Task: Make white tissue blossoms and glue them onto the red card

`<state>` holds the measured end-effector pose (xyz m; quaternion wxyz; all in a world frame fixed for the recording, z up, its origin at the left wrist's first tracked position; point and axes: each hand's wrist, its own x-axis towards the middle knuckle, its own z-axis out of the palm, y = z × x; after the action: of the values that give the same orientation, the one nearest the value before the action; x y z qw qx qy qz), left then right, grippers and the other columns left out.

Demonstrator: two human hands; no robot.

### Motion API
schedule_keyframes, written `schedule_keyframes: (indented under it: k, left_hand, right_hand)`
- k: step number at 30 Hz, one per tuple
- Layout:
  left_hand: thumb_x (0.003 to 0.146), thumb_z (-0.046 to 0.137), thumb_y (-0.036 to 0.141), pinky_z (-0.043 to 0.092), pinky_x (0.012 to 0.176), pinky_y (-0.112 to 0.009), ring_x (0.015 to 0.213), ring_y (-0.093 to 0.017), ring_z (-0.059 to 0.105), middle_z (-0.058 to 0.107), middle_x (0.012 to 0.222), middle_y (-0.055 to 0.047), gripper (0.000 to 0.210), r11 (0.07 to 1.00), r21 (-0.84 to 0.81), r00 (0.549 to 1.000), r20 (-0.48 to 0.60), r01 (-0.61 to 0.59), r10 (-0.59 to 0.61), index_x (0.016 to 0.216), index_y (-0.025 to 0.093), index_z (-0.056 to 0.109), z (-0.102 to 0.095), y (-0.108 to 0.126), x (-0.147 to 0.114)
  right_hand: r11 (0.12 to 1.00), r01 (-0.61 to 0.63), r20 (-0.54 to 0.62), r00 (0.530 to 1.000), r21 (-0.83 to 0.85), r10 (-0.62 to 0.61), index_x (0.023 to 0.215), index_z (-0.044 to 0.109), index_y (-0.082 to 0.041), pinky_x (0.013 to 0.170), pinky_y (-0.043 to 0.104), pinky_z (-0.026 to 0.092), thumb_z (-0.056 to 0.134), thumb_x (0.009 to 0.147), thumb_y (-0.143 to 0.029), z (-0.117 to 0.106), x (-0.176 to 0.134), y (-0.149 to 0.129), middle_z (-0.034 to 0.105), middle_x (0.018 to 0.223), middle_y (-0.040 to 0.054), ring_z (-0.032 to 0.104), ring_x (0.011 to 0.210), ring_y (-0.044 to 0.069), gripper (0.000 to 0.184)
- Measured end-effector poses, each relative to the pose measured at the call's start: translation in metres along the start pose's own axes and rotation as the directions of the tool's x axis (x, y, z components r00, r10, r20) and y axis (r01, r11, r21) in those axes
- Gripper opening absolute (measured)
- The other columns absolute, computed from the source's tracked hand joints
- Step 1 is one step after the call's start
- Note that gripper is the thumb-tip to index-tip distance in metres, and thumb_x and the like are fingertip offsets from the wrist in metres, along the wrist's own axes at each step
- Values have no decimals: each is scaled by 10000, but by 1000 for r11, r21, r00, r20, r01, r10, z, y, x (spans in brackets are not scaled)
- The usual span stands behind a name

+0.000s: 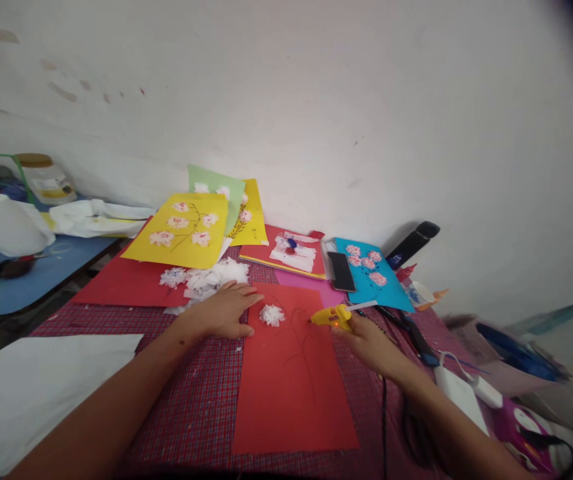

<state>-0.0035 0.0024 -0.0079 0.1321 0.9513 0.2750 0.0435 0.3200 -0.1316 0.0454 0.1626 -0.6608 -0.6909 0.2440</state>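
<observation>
My right hand point(366, 343) grips a yellow hot glue gun point(332, 317) with a glue stick out of its back; its nozzle points left over a red sheet of paper point(286, 407). Thin branch lines are drawn on that sheet, and one white paper flower point(271, 315) lies near its upper left. My left hand point(229, 310) rests with fingers spread at the sheet's upper left edge, beside the flower. Just beyond it sits a pile of white crumpled tissue paper point(216, 277).
Finished-looking flower pictures on yellow point(141, 248) and blue paper point(396, 290) lie behind. A phone point(341, 272), a black bottle-like object point(413, 245) and a white power strip point(459, 393) stand to the right. White cloth or paper point(51, 380) covers the left front. A wall rises behind.
</observation>
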Motion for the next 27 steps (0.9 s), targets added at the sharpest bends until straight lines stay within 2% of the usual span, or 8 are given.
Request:
schedule_keyframes:
  k: [4, 10, 16, 22, 27]
  left_hand:
    - [785, 678, 478, 224, 1191, -489, 1416, -318, 394, 451, 1531, -139, 752, 1000, -3, 1000, -3, 3, -3, 1454, 215, 458, 1, -1, 0]
    - [789, 671, 484, 214, 1192, -499, 1426, -324, 381, 429, 1548, -136, 757, 1000, -4, 1000, 3, 5, -5, 1465, 226, 446, 2, -2, -1]
    - [792, 675, 474, 223, 1191, -487, 1426, -311, 383, 443, 1536, -144, 749, 1000, 4, 1000, 1, 7, -7, 1459, 214, 454, 2, 0, 0]
    - [792, 672, 499, 208, 1195, -489, 1430, -311, 374, 428, 1547, -132, 771, 1000, 10, 1000, 17, 7, -7, 1471, 223, 429, 3, -2, 0]
    - [795, 674, 485, 222, 1191, -482, 1420, -317, 387, 438, 1538, -137, 755, 1000, 13, 1000, 7, 6, -6, 1461, 213, 444, 0, 0, 0]
  right_hand:
    - [999, -25, -38, 999, -33, 23, 997, 717, -169, 859, 410, 523, 483, 920, -358, 0, 1, 0, 735, 890, 76, 692, 872, 287, 311]
    - [1000, -2, -76, 997, 20, 3, 1193, 691, -175, 794, 374, 535, 474, 929, -352, -2, 2, 3, 741, 963, 63, 684, 859, 265, 385]
    - [996, -40, -90, 995, 80, 47, 1141, 710, -163, 721, 340, 538, 517, 907, -379, -1, -3, 9, 748, 965, 67, 686, 834, 260, 372]
    - [996, -70, -75, 994, 59, 75, 981, 729, -165, 665, 322, 527, 518, 888, -355, 2, -2, 10, 736, 867, 49, 675, 756, 240, 299]
    - [995, -73, -74, 994, 73, 79, 1015, 725, -159, 678, 327, 530, 524, 878, -337, 4, -3, 8, 734, 856, 48, 667, 744, 239, 301]
